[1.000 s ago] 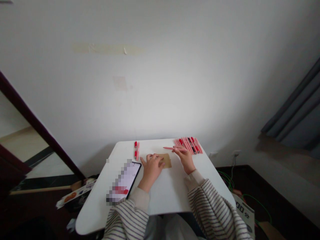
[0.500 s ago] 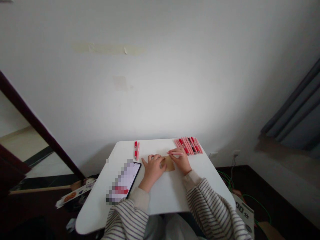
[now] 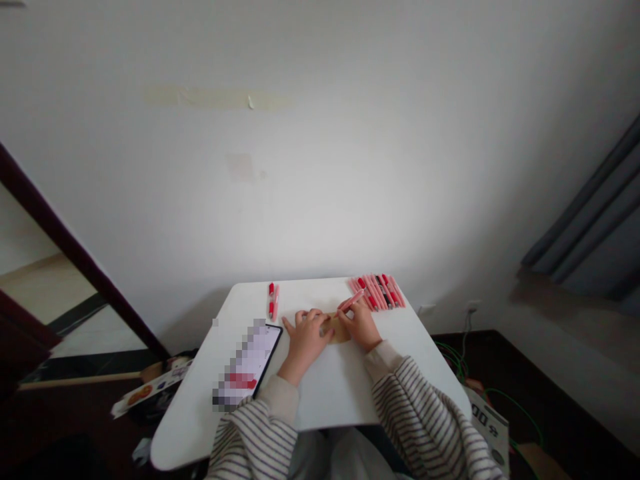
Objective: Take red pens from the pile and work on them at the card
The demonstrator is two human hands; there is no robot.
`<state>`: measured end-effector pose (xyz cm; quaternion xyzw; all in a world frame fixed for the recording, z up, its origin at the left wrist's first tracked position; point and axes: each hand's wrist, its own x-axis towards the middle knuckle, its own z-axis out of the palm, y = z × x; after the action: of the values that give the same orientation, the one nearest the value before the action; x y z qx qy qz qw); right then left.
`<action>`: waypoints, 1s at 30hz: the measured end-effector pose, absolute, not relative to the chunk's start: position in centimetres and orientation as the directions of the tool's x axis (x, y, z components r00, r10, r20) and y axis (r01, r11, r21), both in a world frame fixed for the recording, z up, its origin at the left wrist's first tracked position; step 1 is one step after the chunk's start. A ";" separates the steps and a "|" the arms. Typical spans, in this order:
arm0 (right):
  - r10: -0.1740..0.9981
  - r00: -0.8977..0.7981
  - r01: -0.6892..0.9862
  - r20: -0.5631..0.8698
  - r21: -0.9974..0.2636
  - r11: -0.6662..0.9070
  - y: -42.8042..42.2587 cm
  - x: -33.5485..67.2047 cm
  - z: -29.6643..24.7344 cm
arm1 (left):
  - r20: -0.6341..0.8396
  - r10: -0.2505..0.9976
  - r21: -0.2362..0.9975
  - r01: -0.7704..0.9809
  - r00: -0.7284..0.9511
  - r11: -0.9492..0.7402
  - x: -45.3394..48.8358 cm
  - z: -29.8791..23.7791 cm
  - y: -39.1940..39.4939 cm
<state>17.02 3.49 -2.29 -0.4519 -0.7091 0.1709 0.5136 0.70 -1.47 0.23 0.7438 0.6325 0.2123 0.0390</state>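
Observation:
A small tan piece of paper (image 3: pixel 341 329) lies on the white table between my hands. Over its left part rests my left hand (image 3: pixel 309 337), fingers spread and curved, thumb and fingertips at the paper's edge. My right hand (image 3: pixel 363 327) is closed around a pink pen (image 3: pixel 353 299), which slants down to the left with its tip at the paper's upper edge. Just beyond that hand, a row of pens (image 3: pixel 383 292), mostly pink with some red and black, lies side by side. Two more pens, one red (image 3: pixel 271 301) and one pink (image 3: pixel 277 303), lie to the left.
A phone (image 3: pixel 253 363) with a partly blurred screen lies on the left of the white table (image 3: pixel 335 400), near my left forearm. The table's far edge stands against a pale wall (image 3: pixel 320 200). Green cables (image 3: pixel 453 357) and a box (image 3: pixel 490 427) are on the floor at right.
The pink pen has tilted from lying level to a steep slant, its tip lowered to the paper's edge. My right hand has turned with it. My left hand is about where it was.

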 end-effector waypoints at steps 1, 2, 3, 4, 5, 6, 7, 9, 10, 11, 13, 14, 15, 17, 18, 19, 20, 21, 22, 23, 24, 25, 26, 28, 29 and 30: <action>0.820 -0.071 0.466 0.568 -0.708 0.531 3.5 17.0 -2.3 | 0.266 0.958 0.326 0.924 0.111 -0.198 0.7 0.2 -1.5; 0.822 -0.078 0.467 0.564 -0.708 0.530 3.5 17.0 -2.4 | 0.266 0.958 0.327 0.924 0.112 -0.198 0.7 0.2 -1.4; 0.824 -0.083 0.468 0.561 -0.708 0.529 3.6 17.0 -2.4 | 0.266 0.957 0.327 0.924 0.113 -0.200 0.7 0.2 -1.4; 0.825 -0.086 0.469 0.559 -0.708 0.528 3.6 17.1 -2.5 | 0.268 0.957 0.328 0.923 0.112 -0.199 0.7 0.2 -1.4; 0.827 -0.086 0.470 0.556 -0.709 0.526 3.6 17.1 -2.5 | 0.269 0.957 0.329 0.923 0.109 -0.198 0.7 0.2 -1.4; 0.830 -0.083 0.472 0.552 -0.712 0.521 3.7 17.1 -2.5 | 0.270 0.957 0.328 0.924 0.107 -0.197 0.7 0.2 -1.4; 0.832 -0.081 0.473 0.549 -0.714 0.516 3.7 17.1 -2.5 | 0.272 0.956 0.327 0.924 0.106 -0.196 0.7 0.2 -1.4; 0.834 -0.070 0.476 0.547 -0.717 0.510 3.7 17.1 -2.6 | 0.270 0.957 0.324 0.926 0.108 -0.196 0.7 0.2 -1.4; 0.834 -0.062 0.477 0.549 -0.718 0.508 3.7 17.1 -2.6 | 0.267 0.958 0.324 0.925 0.109 -0.196 0.7 0.2 -1.4; 0.832 -0.053 0.478 0.552 -0.718 0.506 3.7 17.1 -2.5 | 0.262 0.959 0.326 0.925 0.111 -0.196 0.7 0.3 -1.5; 0.827 -0.037 0.483 0.561 -0.714 0.506 3.6 17.1 -2.5 | 0.254 0.961 0.332 0.923 0.111 -0.194 0.7 0.4 -1.5; 0.824 -0.031 0.485 0.565 -0.712 0.507 3.6 17.1 -2.5 | 0.250 0.962 0.333 0.923 0.110 -0.192 0.7 0.5 -1.5; 0.822 -0.028 0.486 0.568 -0.711 0.508 3.6 17.1 -2.5 | 0.247 0.963 0.332 0.924 0.109 -0.189 0.7 0.5 -1.5; 0.822 -0.021 0.488 0.569 -0.712 0.505 3.6 17.1 -2.5 | 0.238 0.965 0.324 0.928 0.108 -0.183 0.7 0.6 -1.5; 0.823 -0.015 0.490 0.568 -0.713 0.501 3.6 17.2 -2.5 | 0.232 0.967 0.320 0.930 0.108 -0.181 0.8 0.6 -1.5; 0.824 -0.009 0.494 0.567 -0.714 0.496 3.6 17.2 -2.5 | 0.228 0.968 0.318 0.931 0.108 -0.179 0.8 0.6 -1.5; 0.824 -0.002 0.496 0.566 -0.715 0.492 3.7 17.2 -2.6 | 0.225 0.968 0.317 0.931 0.108 -0.178 0.7 0.6 -1.5; 0.824 0.007 0.497 0.567 -0.716 0.489 3.7 17.2 -2.6 | 0.224 0.969 0.317 0.932 0.108 -0.177 0.7 0.6 -1.5; 0.822 0.014 0.495 0.570 -0.718 0.489 3.7 17.2 -2.6 | 0.226 0.968 0.316 0.932 0.107 -0.177 0.7 0.5 -1.6; 0.819 0.018 0.488 0.573 -0.720 0.493 3.7 17.2 -2.6 | 0.230 0.967 0.315 0.932 0.107 -0.178 0.7 0.4 -1.5; 0.817 0.020 0.475 0.577 -0.724 0.500 3.7 17.2 -2.6 | 0.239 0.965 0.313 0.932 0.109 -0.183 0.6 0.3 -1.5; 0.813 0.023 0.457 0.582 -0.729 0.509 3.7 17.2 -2.6 | 0.253 0.961 0.310 0.932 0.110 -0.188 0.6 0.2 -1.4; 0.807 0.031 0.434 0.590 -0.735 0.521 3.8 17.2 -2.5 | 0.270 0.957 0.305 0.933 0.109 -0.192 0.6 0.1 -1.3; 0.793 0.053 0.384 0.606 -0.746 0.544 3.9 17.3 -2.4 | 0.312 0.946 0.289 0.939 0.091 -0.186 0.5 -0.3 -0.7; 0.787 0.066 0.363 0.613 -0.750 0.553 3.9 17.4 -2.3 | 0.330 0.942 0.279 0.946 0.070 -0.168 0.5 -0.4 -0.3; 0.783 0.080 0.348 0.617 -0.753 0.558 4.0 17.4 -2.2 | 0.346 0.937 0.270 0.951 0.047 -0.148 0.5 -0.6 0.1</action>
<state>17.42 3.96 -2.25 -0.4329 -0.6530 0.1832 0.5938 0.50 0.14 -0.55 0.7235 0.6525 0.2246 -0.0158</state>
